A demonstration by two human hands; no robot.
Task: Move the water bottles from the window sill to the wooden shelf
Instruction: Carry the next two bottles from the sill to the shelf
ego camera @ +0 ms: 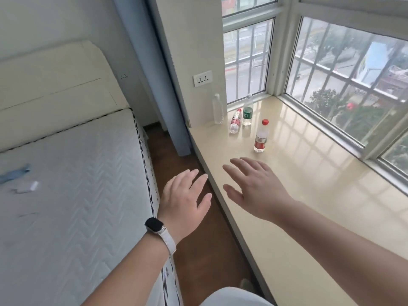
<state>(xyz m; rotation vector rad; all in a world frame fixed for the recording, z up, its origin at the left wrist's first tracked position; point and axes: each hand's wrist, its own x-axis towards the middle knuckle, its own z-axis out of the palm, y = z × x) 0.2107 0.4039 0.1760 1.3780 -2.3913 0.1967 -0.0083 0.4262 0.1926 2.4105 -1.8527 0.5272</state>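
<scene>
1. Reach left hand (185, 195), fingers apart and empty, to the clear bottle (218, 109) by the wall.
2. Leave the lying bottle (235, 121) for later.
3. Wrap right hand (254, 188), fingers spread and empty, round the red-cap bottle (261, 136) standing on the window sill (309, 184).

On the window sill (309, 177), right of the mattress (77, 173), the lying bottle (235, 121) sits between the wall-side bottle (217, 109) and the window-side bottle (247, 110), with the nearest bottle (261, 136) standing before them.
</scene>
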